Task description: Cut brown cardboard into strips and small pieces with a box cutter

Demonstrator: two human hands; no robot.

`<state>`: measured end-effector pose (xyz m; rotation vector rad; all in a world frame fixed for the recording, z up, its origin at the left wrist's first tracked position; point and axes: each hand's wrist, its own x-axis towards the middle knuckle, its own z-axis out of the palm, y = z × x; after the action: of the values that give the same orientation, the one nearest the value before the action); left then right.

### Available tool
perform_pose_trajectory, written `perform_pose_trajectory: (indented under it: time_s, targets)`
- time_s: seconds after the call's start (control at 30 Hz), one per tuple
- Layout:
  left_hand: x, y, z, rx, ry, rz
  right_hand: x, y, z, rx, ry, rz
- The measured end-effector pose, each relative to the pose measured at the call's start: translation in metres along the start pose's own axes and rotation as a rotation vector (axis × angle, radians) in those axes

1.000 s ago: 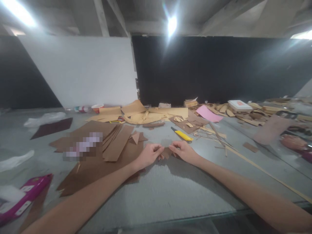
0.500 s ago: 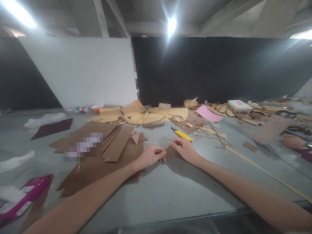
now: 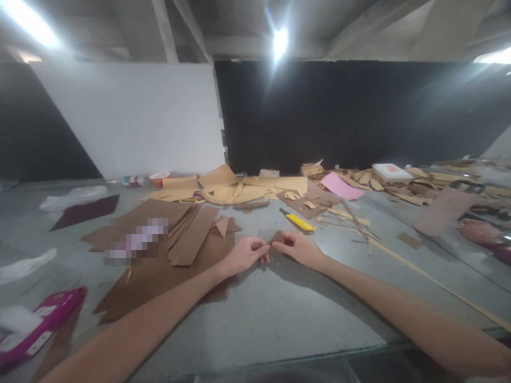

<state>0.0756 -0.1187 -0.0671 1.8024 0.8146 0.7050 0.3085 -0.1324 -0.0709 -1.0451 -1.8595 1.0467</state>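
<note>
Just above the grey table, a small piece of brown sheet (image 3: 275,238) shows between my hands, partly hidden by fingers. My left hand (image 3: 248,253) is closed, thumb and fingertips pinched at its left edge. My right hand (image 3: 298,248) grips the other side, thumb in front and fingers behind. Right behind that hand lies a yellow utility knife (image 3: 300,221) on the tabletop. To the left of my hands, larger brown sheets (image 3: 159,279) lie flat, with several brown strips (image 3: 195,239) fanned over them.
A magenta case-like object (image 3: 59,303) lies at the left front. Tan scraps (image 3: 275,186), a pink sheet (image 3: 341,186) and a white box (image 3: 391,172) line the back. Thin offcut strips (image 3: 419,268) run toward the right front. A co-worker's hand (image 3: 479,234) appears at far right.
My right hand has moved slightly down and left, closer to my left hand. The brown piece now stands up more between my fingers. My left hand has barely shifted.
</note>
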Motion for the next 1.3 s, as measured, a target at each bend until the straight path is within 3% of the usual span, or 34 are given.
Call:
perform_pose_trajectory:
  time_s: [0.17,0.7,0.97,1.3]
  targets:
    - [0.0014,-0.0009,0.0005,-0.034,0.012,-0.006,-0.0038,-0.0081,0.0001,-0.093,-0.019,0.090]
    - [-0.0012,0.0039,0.0036,0.093,-0.025,-0.006,-0.0014,-0.0074,-0.0004,-0.021,0.036,0.008]
    - [-0.0021,0.0055,0.0039,0.132,-0.044,-0.004,-0.0002,-0.0083,-0.0013,-0.141,0.116,-0.022]
    - [-0.0004,0.0021,0.0041,0.093,-0.044,-0.012,-0.0004,-0.0041,-0.0014,-0.077,0.093,-0.013]
